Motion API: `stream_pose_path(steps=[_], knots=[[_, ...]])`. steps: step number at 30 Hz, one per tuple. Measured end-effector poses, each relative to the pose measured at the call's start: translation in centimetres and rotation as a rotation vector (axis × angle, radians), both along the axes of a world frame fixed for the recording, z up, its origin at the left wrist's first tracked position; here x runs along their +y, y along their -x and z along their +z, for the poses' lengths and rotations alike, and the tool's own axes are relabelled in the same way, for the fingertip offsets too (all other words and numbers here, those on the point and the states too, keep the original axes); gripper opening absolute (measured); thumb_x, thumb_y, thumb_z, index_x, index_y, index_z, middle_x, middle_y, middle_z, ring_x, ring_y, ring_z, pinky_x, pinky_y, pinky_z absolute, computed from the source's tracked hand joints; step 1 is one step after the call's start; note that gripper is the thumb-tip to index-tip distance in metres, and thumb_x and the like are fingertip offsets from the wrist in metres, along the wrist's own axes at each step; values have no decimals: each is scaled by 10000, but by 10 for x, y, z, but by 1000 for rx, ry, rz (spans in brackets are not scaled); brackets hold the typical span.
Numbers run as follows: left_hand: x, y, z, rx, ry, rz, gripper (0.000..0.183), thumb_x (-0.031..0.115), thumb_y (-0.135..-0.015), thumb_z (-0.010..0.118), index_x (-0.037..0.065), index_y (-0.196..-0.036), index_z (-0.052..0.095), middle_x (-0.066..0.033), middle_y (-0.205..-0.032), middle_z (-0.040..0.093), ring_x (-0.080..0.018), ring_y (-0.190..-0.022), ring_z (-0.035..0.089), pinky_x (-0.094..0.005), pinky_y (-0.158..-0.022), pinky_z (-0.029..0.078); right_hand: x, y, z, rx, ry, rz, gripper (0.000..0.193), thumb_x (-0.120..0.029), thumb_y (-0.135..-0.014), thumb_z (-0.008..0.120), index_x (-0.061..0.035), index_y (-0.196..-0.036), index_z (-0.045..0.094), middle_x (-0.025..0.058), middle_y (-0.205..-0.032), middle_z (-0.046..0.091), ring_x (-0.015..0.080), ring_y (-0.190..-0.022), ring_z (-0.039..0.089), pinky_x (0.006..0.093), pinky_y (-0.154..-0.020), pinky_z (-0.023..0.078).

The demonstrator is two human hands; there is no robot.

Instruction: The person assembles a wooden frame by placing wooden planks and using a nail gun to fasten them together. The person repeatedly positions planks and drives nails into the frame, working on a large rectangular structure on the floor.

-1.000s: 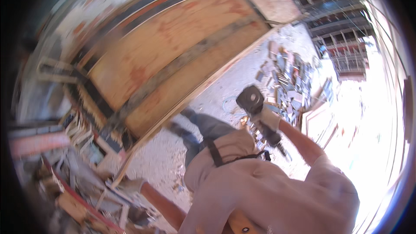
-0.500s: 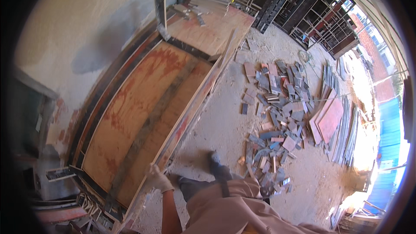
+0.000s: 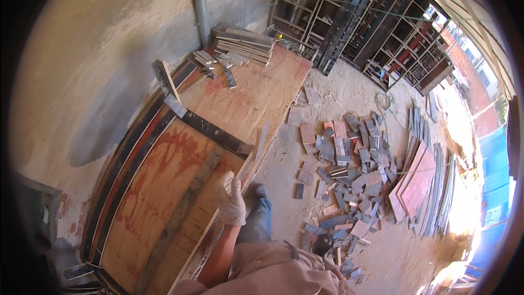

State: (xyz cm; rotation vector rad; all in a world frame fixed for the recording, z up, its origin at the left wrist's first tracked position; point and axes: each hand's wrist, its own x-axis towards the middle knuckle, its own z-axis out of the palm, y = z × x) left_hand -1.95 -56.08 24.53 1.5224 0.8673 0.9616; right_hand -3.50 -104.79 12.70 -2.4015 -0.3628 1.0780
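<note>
My left hand (image 3: 231, 202), in a pale work glove, is raised beside the near long edge of a big wooden panel bench. Its fingers point up, loosely parted, and I see nothing held in them. Below it lies a large plywood panel (image 3: 147, 196) with red smears, crossed by a dark strip (image 3: 183, 213) and bordered by dark battens (image 3: 210, 131). A short upright board (image 3: 166, 82) stands at the far left corner of the panel frame. My right hand is out of the picture.
Stacked wood strips (image 3: 245, 46) and a small yellow item (image 3: 278, 36) lie at the bench's far end. A heap of offcuts (image 3: 349, 169) covers the floor to the right, beside pinkish boards (image 3: 415, 180) and long dark strips (image 3: 442, 186). Dark framed panels (image 3: 349, 27) stand behind.
I have stepped forward along the bench, and its far end is now nearer. My left hand has left the panel's edge and come up, fingers lifted.
</note>
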Motion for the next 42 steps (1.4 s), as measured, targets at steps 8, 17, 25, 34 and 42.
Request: stream_pose_path(steps=[8,17,25,34,42], knots=[[50,-192,69,44,-249,-30,402,342,-1014,656,-20,-1188,628,-152,-1022,658,-269,-920,648,-384,-805,513,260,-290,45,29,81,41,499,-358,-769,739,13,-1102,724,280,-1039,729,403,-1017,718,429,-864,569],[61,-230,71,417,-308,30,78,62,-939,648,-3,-943,692,-147,-834,675,-309,-728,653,-399,-663,510,545,-526,-16,-394,254,582,813,-166,-816,592,198,-1465,266,352,-1096,682,439,-995,717,508,-828,573],[41,-247,93,761,112,510,391,335,-1031,604,-42,-1054,702,-205,-1012,705,-355,-909,674,-460,-834,542,635,-624,-106,-502,19,994,820,-188,-883,604,188,-1514,239,326,-1087,671,455,-934,707,540,-808,567],[14,-191,41,843,77,472,356,356,-1022,629,31,-1148,700,-127,-1050,739,-369,-957,705,-451,-864,582,799,-830,0,-845,-215,703,975,-603,-902,624,23,-1562,274,329,-1497,394,468,-1411,359,581,-1142,307],[19,-207,50,1165,-454,283,92,115,-1012,642,28,-995,666,-112,-946,740,-276,-798,726,-379,-658,611,826,-855,-29,-653,-124,896,912,-481,-848,705,-47,-1563,343,281,-1297,539,406,-1194,520,532,-966,439]])
